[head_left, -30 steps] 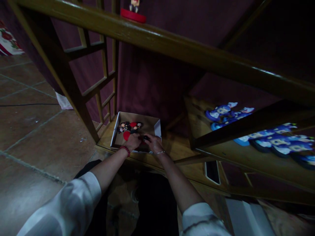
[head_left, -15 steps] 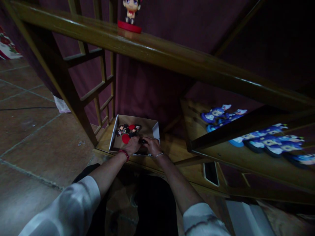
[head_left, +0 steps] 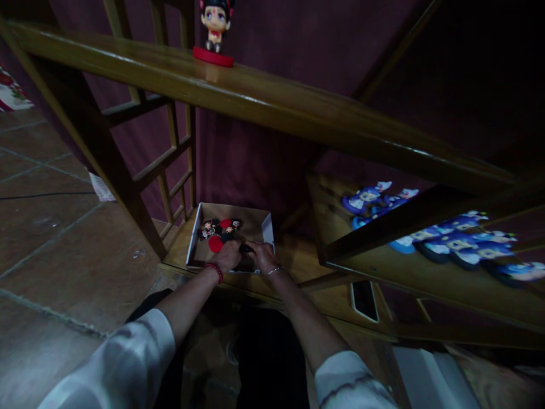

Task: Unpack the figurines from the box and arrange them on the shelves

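A shallow cardboard box (head_left: 251, 222) with white outer walls stands on the low wooden shelf. On its left side lie several small figurines (head_left: 217, 227) with black hair, and red discs (head_left: 216, 244) are among them. My left hand (head_left: 230, 256), with a red bead bracelet, is closed over the front of the box. Close beside it, my right hand (head_left: 263, 257), with a thin bracelet, is closed on a small dark object (head_left: 246, 248), perhaps a figurine. The object sits between both hands. Fingers hide most of it, so its kind and the left hand's hold are unclear.
A figurine on a red base (head_left: 213, 55) stands on the upper wooden rail (head_left: 272, 105). Several blue-haired figurines (head_left: 460, 243) stand on the right shelf. A phone (head_left: 364, 301) lies on the low shelf. A wooden lattice (head_left: 159, 165) borders the left.
The whole view has shifted slightly, with the upper figurine showing more fully. Both hands stay together over the box, around the small dark object.
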The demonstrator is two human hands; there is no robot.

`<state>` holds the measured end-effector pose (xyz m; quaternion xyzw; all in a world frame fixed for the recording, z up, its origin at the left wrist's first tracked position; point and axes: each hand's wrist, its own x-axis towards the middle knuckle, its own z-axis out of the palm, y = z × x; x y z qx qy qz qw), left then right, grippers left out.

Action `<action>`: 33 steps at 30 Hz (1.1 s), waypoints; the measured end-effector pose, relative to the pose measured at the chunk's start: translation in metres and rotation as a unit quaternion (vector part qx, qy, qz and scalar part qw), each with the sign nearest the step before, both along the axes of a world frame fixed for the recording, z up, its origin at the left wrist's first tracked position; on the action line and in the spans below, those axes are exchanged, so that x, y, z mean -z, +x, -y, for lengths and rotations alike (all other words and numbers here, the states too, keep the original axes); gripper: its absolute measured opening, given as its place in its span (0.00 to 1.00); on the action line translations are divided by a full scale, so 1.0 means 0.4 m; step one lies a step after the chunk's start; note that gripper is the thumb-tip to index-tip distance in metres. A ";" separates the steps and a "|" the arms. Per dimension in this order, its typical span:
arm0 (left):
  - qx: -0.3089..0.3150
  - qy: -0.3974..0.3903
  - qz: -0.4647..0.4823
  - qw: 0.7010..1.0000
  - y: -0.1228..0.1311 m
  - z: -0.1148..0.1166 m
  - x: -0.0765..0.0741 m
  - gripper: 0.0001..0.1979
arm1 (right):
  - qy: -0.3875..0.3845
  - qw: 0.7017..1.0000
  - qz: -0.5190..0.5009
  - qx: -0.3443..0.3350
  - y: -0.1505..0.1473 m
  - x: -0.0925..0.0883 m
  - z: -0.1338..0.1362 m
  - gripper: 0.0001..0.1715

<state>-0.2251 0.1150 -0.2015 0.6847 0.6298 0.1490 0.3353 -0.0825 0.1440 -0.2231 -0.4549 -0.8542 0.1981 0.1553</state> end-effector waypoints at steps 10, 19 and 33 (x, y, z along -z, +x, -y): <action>-0.026 0.005 -0.067 0.997 0.012 0.001 -0.010 0.15 | -0.011 0.999 -0.029 -0.011 0.001 -0.019 0.012 0.25; -0.017 0.035 -0.046 0.998 0.011 -0.003 -0.002 0.15 | -0.025 1.000 -0.008 0.013 -0.001 -0.013 0.010 0.26; -0.022 0.012 -0.052 0.998 0.012 -0.015 0.002 0.13 | -0.023 1.000 0.012 0.011 -0.005 -0.023 0.008 0.23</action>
